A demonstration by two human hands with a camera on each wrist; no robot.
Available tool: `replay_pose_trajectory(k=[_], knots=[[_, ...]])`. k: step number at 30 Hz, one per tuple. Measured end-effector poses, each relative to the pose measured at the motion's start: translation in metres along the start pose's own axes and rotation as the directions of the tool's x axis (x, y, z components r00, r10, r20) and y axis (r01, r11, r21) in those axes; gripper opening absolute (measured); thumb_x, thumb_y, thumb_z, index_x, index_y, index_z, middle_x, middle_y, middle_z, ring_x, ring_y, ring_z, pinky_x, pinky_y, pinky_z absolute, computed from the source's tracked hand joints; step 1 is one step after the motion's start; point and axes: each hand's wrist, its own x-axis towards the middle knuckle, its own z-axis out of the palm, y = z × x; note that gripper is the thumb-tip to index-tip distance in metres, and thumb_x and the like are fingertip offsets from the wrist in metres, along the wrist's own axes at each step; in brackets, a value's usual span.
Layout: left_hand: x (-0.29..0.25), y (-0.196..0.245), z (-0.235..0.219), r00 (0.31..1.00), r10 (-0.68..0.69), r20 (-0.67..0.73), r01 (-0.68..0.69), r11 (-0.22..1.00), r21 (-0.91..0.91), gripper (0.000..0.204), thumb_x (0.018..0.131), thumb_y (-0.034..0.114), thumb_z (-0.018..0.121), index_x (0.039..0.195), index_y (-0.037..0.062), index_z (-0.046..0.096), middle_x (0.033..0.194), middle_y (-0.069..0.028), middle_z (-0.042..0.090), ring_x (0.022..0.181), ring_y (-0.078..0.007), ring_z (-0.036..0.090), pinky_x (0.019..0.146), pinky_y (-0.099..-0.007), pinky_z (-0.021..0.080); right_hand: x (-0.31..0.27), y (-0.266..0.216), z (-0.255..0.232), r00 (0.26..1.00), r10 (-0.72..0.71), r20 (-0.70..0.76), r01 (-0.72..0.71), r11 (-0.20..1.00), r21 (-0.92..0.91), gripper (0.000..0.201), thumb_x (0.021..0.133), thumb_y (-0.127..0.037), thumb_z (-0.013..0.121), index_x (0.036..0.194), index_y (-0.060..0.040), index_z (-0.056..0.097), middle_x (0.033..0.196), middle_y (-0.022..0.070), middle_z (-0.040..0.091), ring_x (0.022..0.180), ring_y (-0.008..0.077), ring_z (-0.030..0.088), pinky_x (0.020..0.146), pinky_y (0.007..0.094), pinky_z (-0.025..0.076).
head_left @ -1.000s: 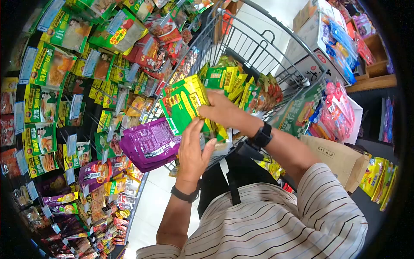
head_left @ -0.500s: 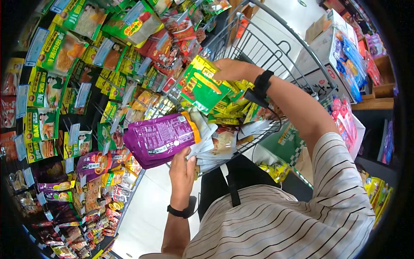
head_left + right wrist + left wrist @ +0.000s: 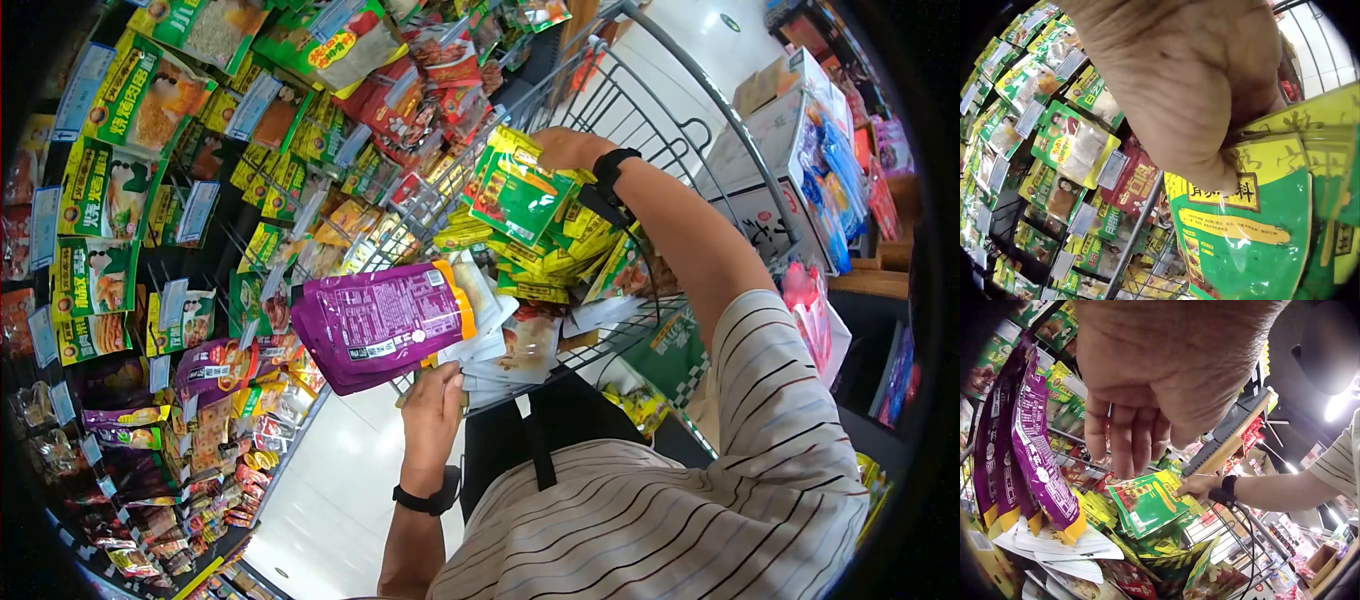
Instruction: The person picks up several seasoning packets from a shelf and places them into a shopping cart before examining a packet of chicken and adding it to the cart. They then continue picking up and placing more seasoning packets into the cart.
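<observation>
My right hand pinches the yellow top edge of several green-and-yellow packets over the cart's pile; its thumb lies across the front packet in the right wrist view. Below, my left hand is beside the cart's near edge, holding nothing visible, its fingers loosely bent in the left wrist view. Purple packets with orange edges lean over the cart's side just beyond it. White-backed packets lie beside them, with more yellow-and-green packets piled farther in.
A wire cart surrounds the pile. Hanging seasoning packets and price tags crowd the left side. Stacked boxes and bagged goods stand at the right, with pale floor below the cart.
My left hand has come off the green packets, moved down to the cart's near edge, and its fingers have bent. My right hand has carried the packets away from it, toward the cart's far part.
</observation>
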Motion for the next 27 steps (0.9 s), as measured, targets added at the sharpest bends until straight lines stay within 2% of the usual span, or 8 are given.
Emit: replay_pose_trajectory(k=[4, 8, 11, 15, 18, 19, 25, 27], knots=[[0.001, -0.002, 0.001, 1.0, -0.019, 0.014, 0.019, 1.0, 0.01, 0.016, 0.094, 0.011, 0.06, 0.105, -0.0007, 0.065, 0.096, -0.0166, 0.068, 0.087, -0.033, 0.065, 0.079, -0.0391, 0.051, 0.011, 0.012, -0.012, 0.998, 0.041, 0.038, -0.042, 0.999, 0.03, 0.046, 0.079, -0.017, 0.057, 0.125, -0.0088, 0.06, 0.125, 0.0176, 0.061, 0.121, 0.0348, 0.055, 0.098, 0.0429, 0.045], [0.002, -0.004, 0.005, 0.998, -0.038, 0.043, 0.037, 0.999, 0.017, 0.017, 0.095, 0.012, 0.06, 0.105, -0.0007, 0.065, 0.097, -0.017, 0.068, 0.088, -0.0338, 0.065, 0.079, -0.0395, 0.051, 0.004, 0.016, -0.013, 0.983, 0.144, -0.113, -0.151, 0.987, -0.055, 0.049, 0.079, -0.02, 0.062, 0.127, -0.0112, 0.058, 0.125, 0.017, 0.061, 0.123, 0.0339, 0.054, 0.098, 0.0419, 0.046], [0.002, -0.005, 0.008, 0.997, -0.057, 0.059, 0.056, 0.998, 0.02, 0.018, 0.095, 0.014, 0.06, 0.105, -0.0002, 0.066, 0.097, -0.0175, 0.068, 0.089, -0.0341, 0.065, 0.079, -0.0397, 0.051, 0.008, 0.031, -0.006, 0.975, 0.116, -0.188, -0.149, 0.973, -0.175, 0.054, 0.076, -0.023, 0.067, 0.128, -0.0092, 0.054, 0.12, 0.0188, 0.063, 0.117, 0.0354, 0.057, 0.095, 0.0436, 0.047], [0.001, -0.004, 0.011, 0.995, -0.075, 0.069, 0.074, 0.997, 0.019, 0.019, 0.095, 0.015, 0.06, 0.106, 0.001, 0.066, 0.097, -0.0182, 0.067, 0.089, -0.0345, 0.064, 0.079, -0.0398, 0.051, 0.013, 0.054, 0.012, 0.959, 0.062, -0.276, -0.116, 0.976, -0.184, 0.056, 0.075, -0.026, 0.072, 0.123, -0.0066, 0.051, 0.106, 0.0192, 0.066, 0.103, 0.0385, 0.063, 0.085, 0.0472, 0.05], [0.001, -0.007, 0.014, 0.992, -0.093, 0.09, 0.091, 0.995, 0.028, 0.019, 0.096, 0.016, 0.06, 0.107, 0.0018, 0.066, 0.097, -0.0185, 0.067, 0.088, -0.0349, 0.064, 0.078, -0.0399, 0.051, 0.009, 0.058, 0.007, 0.939, 0.14, -0.314, -0.188, 0.974, -0.129, 0.056, 0.074, -0.03, 0.075, 0.119, -0.0064, 0.051, 0.105, 0.0201, 0.066, 0.104, 0.0383, 0.063, 0.084, 0.0469, 0.05], [0.0, -0.007, 0.014, 0.99, -0.1, 0.097, 0.098, 0.995, 0.032, 0.019, 0.096, 0.016, 0.059, 0.107, 0.0021, 0.066, 0.097, -0.0185, 0.067, 0.088, -0.035, 0.064, 0.078, -0.04, 0.051, 0.007, 0.06, 0.006, 0.928, 0.147, -0.341, -0.2, 0.972, -0.124, 0.054, 0.075, -0.034, 0.077, 0.112, -0.0061, 0.051, 0.105, 0.0198, 0.066, 0.104, 0.0381, 0.063, 0.084, 0.0466, 0.05], [-0.003, -0.012, 0.015, 0.984, -0.132, 0.121, 0.13, 0.991, 0.032, 0.02, 0.096, 0.018, 0.06, 0.107, 0.0031, 0.066, 0.095, -0.019, 0.066, 0.087, -0.0363, 0.064, 0.078, -0.0403, 0.051, -0.006, 0.059, 0.006, 0.829, 0.114, -0.547, -0.259, 0.946, -0.196, 0.056, 0.073, -0.032, 0.08, 0.111, -0.0067, 0.048, 0.107, 0.0166, 0.064, 0.102, 0.0365, 0.063, 0.081, 0.0469, 0.052], [-0.004, -0.014, 0.013, 0.995, -0.044, 0.095, 0.034, 0.995, 0.095, 0.019, 0.095, 0.017, 0.061, 0.106, 0.0028, 0.066, 0.097, -0.0184, 0.068, 0.089, -0.0341, 0.066, 0.078, -0.0386, 0.052, -0.004, 0.067, 0.009, 0.791, 0.072, -0.607, -0.271, 0.931, -0.243, 0.062, 0.071, -0.031, 0.083, 0.115, -0.008, 0.045, 0.109, 0.0155, 0.064, 0.102, 0.0358, 0.064, 0.082, 0.0463, 0.053]])
